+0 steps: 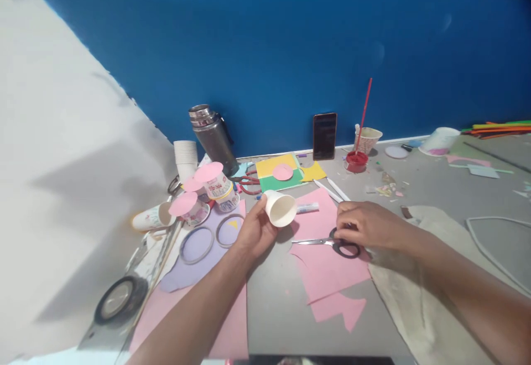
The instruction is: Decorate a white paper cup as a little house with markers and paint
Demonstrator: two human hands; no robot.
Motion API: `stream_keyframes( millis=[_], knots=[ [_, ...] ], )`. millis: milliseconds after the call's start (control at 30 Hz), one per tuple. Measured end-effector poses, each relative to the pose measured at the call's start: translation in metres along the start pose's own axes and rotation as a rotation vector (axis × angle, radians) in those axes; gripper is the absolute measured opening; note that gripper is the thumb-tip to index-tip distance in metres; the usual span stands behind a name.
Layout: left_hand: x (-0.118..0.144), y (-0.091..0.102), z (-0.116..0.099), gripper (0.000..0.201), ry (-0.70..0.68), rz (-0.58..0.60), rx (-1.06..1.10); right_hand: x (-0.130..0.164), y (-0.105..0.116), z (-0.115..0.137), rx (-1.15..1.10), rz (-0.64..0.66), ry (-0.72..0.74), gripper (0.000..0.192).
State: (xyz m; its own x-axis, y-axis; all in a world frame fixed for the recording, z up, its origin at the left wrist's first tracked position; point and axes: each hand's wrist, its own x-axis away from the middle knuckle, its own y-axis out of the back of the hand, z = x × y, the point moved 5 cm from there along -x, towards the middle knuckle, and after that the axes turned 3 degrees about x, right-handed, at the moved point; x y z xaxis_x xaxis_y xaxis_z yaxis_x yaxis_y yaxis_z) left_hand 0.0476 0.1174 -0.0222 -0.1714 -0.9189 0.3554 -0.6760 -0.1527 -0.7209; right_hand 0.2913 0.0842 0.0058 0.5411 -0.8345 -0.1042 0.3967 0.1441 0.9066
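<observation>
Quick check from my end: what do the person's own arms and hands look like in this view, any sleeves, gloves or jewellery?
Both forearms are bare as far as the frame shows: no sleeves in view. The left hand and right hand are ungloved. No watch, bracelet or ring is visible on either wrist or on the fingers that show; nails look short and unpainted, though the picture is soft.

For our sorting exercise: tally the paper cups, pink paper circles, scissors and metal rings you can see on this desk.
Paper cups: 7 (one in the left hand: white cup)
Pink circles: 4, e.g.
Scissors: 2 (black pair under the right hand, red pair)
Metal rings: 2, e.g.
Total: 15
</observation>
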Motion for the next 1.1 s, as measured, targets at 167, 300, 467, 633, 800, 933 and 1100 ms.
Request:
stream_keyframes(
  millis=[167, 300, 467, 633, 800, 933, 1100],
  knots=[
    [0.004, -0.003, 0.006, 0.031, 0.031, 0.069, -0.048, -0.004, 0.001, 0.018, -0.057, -0.116, -0.073, 0.024],
    [0.015, -0.012, 0.018, 0.057, 0.024, 0.287, -0.224, -0.005, 0.002, 0.032, -0.096, -0.248, -0.057, 0.028],
    [0.027, -0.018, 0.009, 0.059, -0.165, 0.462, -0.585, -0.005, 0.002, 0.027, -0.105, -0.329, -0.063, 0.039],
    [0.035, -0.022, -0.003, 0.084, -0.601, 0.566, -1.251, -0.007, -0.003, 0.023, -0.153, -0.300, -0.051, 0.041],
    [0.038, -0.023, 0.006, 0.064, -0.666, 0.534, -1.296, -0.008, -0.010, 0.027, -0.324, -0.236, -0.066, 0.040],
    [0.037, -0.024, 0.005, 0.057, -0.479, 0.376, -0.989, -0.008, -0.009, 0.029, -0.387, -0.223, -0.105, 0.037],
    [0.032, -0.017, 0.008, 0.089, -0.163, 0.235, -0.613, 0.000, 0.003, 0.029, -0.123, -0.457, -0.080, 0.042]
  ],
)
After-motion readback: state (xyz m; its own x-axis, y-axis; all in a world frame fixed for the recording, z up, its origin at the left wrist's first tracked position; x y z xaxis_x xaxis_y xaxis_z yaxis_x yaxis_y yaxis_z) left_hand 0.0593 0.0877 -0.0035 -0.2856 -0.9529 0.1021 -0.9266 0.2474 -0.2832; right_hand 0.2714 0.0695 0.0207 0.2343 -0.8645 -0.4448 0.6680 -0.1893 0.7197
